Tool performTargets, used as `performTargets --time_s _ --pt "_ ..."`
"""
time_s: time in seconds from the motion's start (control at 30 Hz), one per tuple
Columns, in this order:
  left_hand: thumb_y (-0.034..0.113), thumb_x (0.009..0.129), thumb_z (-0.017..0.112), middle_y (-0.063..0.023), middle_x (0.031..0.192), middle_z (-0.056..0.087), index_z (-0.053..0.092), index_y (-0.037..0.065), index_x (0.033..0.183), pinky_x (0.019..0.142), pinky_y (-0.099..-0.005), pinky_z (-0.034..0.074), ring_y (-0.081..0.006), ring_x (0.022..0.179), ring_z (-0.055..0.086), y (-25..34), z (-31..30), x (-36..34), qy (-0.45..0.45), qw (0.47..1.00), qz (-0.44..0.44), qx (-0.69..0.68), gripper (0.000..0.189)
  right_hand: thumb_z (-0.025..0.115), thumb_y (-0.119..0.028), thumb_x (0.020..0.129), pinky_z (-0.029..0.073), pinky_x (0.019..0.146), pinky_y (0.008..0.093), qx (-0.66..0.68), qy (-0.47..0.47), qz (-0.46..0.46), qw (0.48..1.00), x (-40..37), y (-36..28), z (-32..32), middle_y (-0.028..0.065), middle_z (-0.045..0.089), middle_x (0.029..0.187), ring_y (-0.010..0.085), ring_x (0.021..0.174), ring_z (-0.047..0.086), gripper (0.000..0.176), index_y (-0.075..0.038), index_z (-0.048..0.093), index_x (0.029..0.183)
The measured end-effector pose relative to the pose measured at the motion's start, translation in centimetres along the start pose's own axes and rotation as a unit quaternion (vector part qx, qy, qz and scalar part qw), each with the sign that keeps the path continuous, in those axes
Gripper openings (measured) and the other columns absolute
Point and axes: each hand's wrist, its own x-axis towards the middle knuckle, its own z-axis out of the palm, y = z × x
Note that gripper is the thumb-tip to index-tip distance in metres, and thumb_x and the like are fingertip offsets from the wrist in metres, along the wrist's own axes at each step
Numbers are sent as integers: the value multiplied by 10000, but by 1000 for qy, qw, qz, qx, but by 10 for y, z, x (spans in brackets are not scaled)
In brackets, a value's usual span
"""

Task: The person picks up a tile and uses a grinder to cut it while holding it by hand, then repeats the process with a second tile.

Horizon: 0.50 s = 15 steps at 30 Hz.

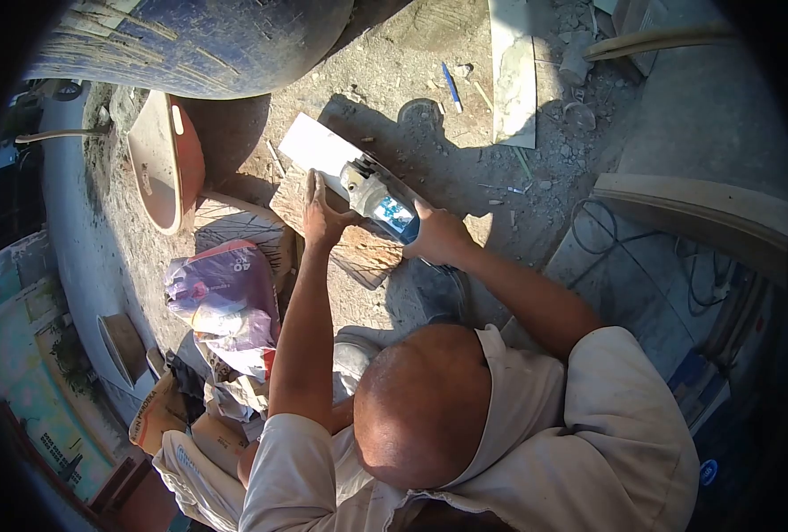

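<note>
A white tile [316, 146] lies on a rough wooden block [354, 253]. My left hand [321, 217] rests at the tile's near edge, its fingers stretched out and its thumb reaching toward an angle grinder [392, 215]. My right hand [438, 238] is wrapped round the rear of the grinder's body, which carries a bright label. The grinder's metal head sits over the tile's right end; its disc is mostly hidden.
A reddish tub [186, 164] and a purple sack [230, 288] stand left. A big blue drum [234, 49] is at the top. A blue pen-like stick [452, 87] and a long pale strip [513, 80] lie on dusty ground. A cable [602, 239] runs right.
</note>
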Motion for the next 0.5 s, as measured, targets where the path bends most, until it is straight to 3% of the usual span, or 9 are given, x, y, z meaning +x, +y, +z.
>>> performTargets --time_s 0.33,0.5 --pt "265 543 884 -200 1553 224 269 -69 1455 1136 -389 314 -332 1407 297 2 -2 1 -10 1000 -8 2 1150 775 -294 621 522 888 429 32 15 -10 999 -18 13 0 260 640 1112 379 1031 644 923 29 377 1388" --pt "359 527 895 -208 1551 225 261 -86 1451 1124 -393 331 -332 1398 317 4 -3 1 -9 1000 0 14 1205 781 -299 620 524 880 432 39 17 -3 999 -21 25 8 246 647 1102 368 1018 650 918 17 384 1384"
